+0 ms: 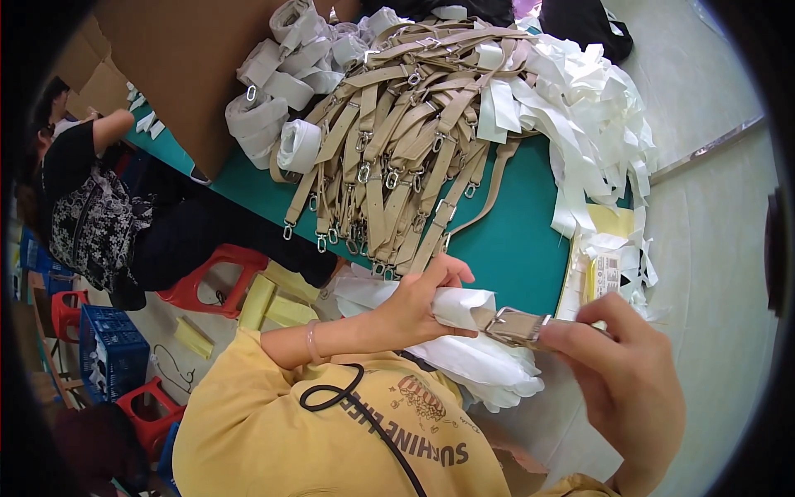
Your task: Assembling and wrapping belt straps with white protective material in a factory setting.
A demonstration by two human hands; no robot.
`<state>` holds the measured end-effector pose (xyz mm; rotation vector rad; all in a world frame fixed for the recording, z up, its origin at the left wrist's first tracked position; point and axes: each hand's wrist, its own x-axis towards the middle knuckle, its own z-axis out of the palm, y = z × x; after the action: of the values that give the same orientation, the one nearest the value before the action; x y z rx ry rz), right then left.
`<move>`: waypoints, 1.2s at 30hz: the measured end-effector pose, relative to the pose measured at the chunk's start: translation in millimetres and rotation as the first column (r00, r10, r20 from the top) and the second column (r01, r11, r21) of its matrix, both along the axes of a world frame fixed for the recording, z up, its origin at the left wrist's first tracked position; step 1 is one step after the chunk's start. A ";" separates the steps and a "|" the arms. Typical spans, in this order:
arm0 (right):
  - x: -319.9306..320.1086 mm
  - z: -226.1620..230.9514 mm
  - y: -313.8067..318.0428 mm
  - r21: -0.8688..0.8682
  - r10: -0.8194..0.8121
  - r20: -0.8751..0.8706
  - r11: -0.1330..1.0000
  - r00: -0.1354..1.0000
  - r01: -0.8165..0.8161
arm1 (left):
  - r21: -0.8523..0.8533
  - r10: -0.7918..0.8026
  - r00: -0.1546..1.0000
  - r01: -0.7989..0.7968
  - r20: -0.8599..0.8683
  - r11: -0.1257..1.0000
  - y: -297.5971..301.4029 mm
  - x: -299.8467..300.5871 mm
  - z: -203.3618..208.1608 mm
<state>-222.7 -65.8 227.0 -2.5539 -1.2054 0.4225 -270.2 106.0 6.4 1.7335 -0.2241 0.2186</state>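
In front of my chest, my left hand (pixel 407 308) is closed around a piece of white paper (pixel 462 305) wrapped about a beige strap. The strap's buckle end (pixel 515 326), with a silver metal buckle, sticks out of the paper to the right. My right hand (pixel 623 364) pinches that end between thumb and fingers. Beyond my hands, a large heap of beige straps (pixel 397 153) with metal clips and buckles lies on the green table (pixel 517 240). More white paper (pixel 489 369) hangs below my hands, across my lap.
Rolls wrapped in white (pixel 255 124) stand at the heap's left, beside a cardboard box (pixel 166 74). A pile of loose white strips (pixel 592 108) covers the table's right side, near a yellow packet (pixel 603 277). Another person (pixel 91 215) sits at left, near red stools (pixel 217 277) and a blue crate (pixel 114 352).
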 end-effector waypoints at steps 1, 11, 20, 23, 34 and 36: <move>1.1 -5.9 -5.7 -0.007 0.051 -0.025 0.999 0.998 -0.052 | 0.006 -0.001 1.000 0.001 0.003 1.000 -5.9 -0.3 -1.6; -2.9 -26.8 -12.6 -0.041 0.010 0.214 0.999 0.977 -0.001 | 0.081 -0.104 0.987 0.094 0.121 0.992 -12.7 7.6 4.0; 0.7 -41.1 -23.1 0.045 0.092 0.167 0.994 0.982 -0.101 | 0.181 -0.326 0.944 0.313 0.051 0.932 -16.5 11.4 11.7; 3.2 -45.0 -33.2 0.201 -0.011 0.117 0.979 0.993 -0.013 | 0.145 -0.394 0.919 0.387 0.017 0.910 -19.3 18.6 16.8; 16.3 -73.3 -22.4 0.399 0.054 -0.012 0.916 0.998 -0.045 | 0.250 -0.345 0.935 0.316 0.082 0.915 -9.9 10.9 3.4; 16.2 -63.5 -31.1 0.483 -0.014 -0.072 0.874 0.997 0.048 | 0.142 -0.300 0.952 0.290 0.055 0.947 -6.3 11.5 12.1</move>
<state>-206.5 -96.9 163.5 -2.1048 -1.0797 0.1647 -258.7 99.6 18.5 1.7992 -0.5606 0.0502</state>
